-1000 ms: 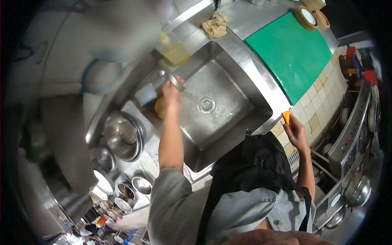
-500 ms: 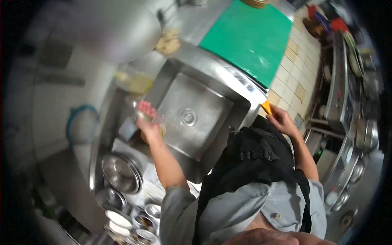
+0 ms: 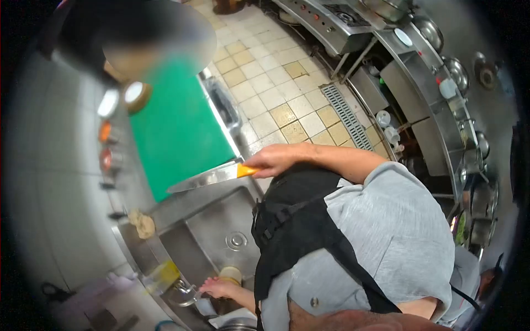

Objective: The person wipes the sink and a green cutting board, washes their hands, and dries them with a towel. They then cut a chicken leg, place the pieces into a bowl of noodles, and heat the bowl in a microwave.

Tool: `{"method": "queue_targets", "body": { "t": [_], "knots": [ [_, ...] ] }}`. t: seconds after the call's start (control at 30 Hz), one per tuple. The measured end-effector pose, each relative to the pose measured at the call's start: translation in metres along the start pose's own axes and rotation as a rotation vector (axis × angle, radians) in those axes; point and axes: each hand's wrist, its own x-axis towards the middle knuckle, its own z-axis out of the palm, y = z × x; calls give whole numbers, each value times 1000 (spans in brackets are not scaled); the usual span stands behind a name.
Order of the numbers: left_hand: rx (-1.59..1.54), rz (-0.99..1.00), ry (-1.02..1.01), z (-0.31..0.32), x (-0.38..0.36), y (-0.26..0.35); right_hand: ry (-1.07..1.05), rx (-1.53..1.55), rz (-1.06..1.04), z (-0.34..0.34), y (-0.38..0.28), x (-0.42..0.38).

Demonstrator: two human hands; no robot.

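Observation:
A kitchen knife (image 3: 207,179) with an orange handle is in my right hand (image 3: 270,159), fingers wrapped round the handle. Its broad blade points left, across the strip between the green cutting board (image 3: 179,132) and the sink (image 3: 204,220). Down at the sink's near left side, my left hand (image 3: 220,288) reaches to the metal tap (image 3: 185,293), fingers stretched out and fingertips right at it. A pale round container (image 3: 231,274) sits in the sink just beyond that hand. Next to the tap is a yellow sponge or cloth (image 3: 165,273).
A crumpled beige cloth (image 3: 142,224) lies at the sink's back left corner. Small containers (image 3: 110,160) line the wall beside the board. A blurred person (image 3: 77,27) stands at the board's far end. Right of the tiled floor (image 3: 270,94) are a stove (image 3: 326,25) and metal shelving.
My view has turned toward the board and floor. The knife blade, hardly visible before, now shows along the board's near edge. My left hand is still at the tap.

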Motion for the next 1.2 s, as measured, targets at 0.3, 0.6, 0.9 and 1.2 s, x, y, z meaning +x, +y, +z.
{"method": "queue_targets", "body": {
  "t": [0.3,0.6,0.9,1.2],
  "knots": [
    [143,-39,-847,203,-290,67,224,146,-253,-38,51,30],
    [177,20,-1215,345,-401,96,98,187,-581,-119,76,65],
    [57,76,-577,358,-342,171,368,633,78,-140,233,0],
    [1380,953,-220,335,-182,335,688,1059,797,-136,246,-86]
  ]
}}
